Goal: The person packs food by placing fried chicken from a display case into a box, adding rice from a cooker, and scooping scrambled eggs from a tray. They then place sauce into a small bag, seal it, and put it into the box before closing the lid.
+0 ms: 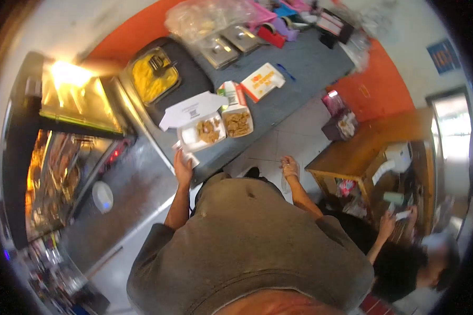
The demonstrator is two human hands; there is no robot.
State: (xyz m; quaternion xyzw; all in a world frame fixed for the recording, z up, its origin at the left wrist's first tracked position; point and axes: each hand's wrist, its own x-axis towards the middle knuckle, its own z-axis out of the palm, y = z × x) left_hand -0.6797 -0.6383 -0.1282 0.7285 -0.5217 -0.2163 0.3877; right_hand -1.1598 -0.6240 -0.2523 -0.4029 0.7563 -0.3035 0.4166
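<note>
My left hand (183,167) is at the counter's near edge, with its fingers closed on a small white card piece (192,159). Just beyond it stands an open white takeaway box (191,135), its lid raised and brown fried pieces (208,130) inside. Touching that box on the right is a red-and-white carton (234,95) with more brown pieces (238,124). My right hand (289,167) hangs over the floor, away from the counter. Its fingers look loosely apart, and clear plastic seems to cover it. I see nothing in its grasp.
A tray of yellow food (153,79) with a dark utensil sits at the back left. Lidded metal containers (219,51), a flat orange-and-white carton (263,81) and a blue pen (286,72) lie farther along. A lit food warmer (71,100) stands left. Another person's hands (388,223) are at lower right.
</note>
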